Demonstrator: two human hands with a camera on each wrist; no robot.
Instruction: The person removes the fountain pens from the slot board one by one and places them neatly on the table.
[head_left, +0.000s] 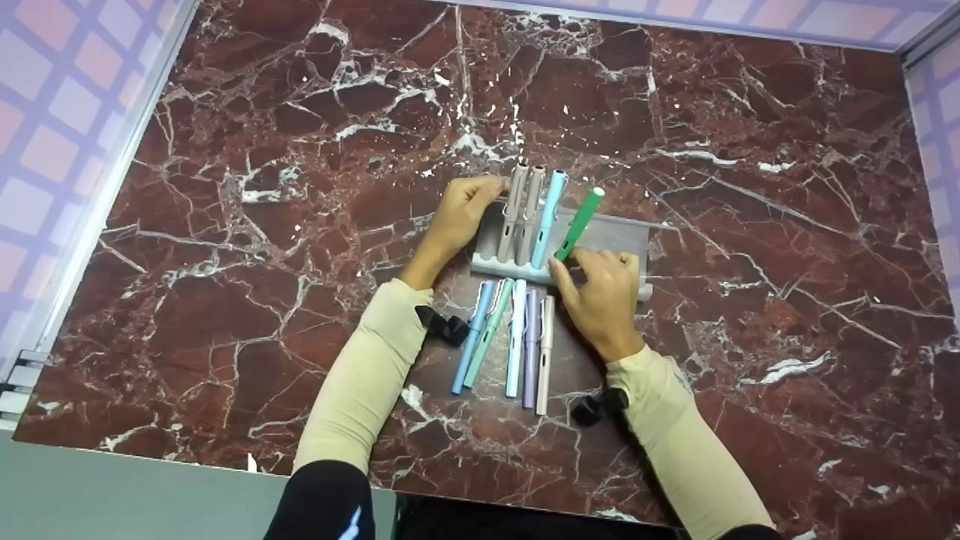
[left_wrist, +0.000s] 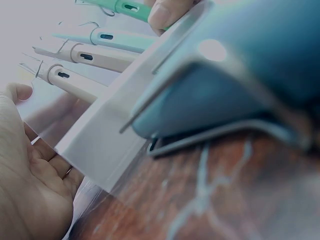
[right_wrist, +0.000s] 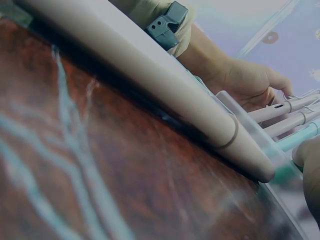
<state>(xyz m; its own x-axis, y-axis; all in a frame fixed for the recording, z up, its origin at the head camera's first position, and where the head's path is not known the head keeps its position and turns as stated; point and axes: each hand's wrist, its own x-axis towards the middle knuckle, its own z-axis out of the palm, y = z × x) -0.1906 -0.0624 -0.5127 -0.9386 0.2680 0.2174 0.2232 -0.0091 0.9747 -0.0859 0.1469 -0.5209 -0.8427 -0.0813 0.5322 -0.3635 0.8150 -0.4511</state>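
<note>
A clear pen stand [head_left: 622,234] with a notched front ledge sits mid-table. Two taupe pens [head_left: 513,214] and a light blue pen [head_left: 550,216] lean in it side by side. My right hand [head_left: 604,296] pinches a green pen [head_left: 583,220] low down, at the ledge, to the right of the blue one; this pen tilts rightward. At the stand's left edge my left hand [head_left: 459,216] holds the side, thumb near the top of the outermost taupe pen. In the left wrist view, fingers of the left hand [left_wrist: 35,175] show behind the clear panel.
Before the stand lie several loose pens: a blue pen [head_left: 472,337], a sea-green pen [head_left: 490,334], a pale blue pen [head_left: 516,337], a purple pen [head_left: 531,349] and a pinkish-beige pen [head_left: 546,356]. The marbled tabletop [head_left: 247,300] meets patterned panels at its left, back and right.
</note>
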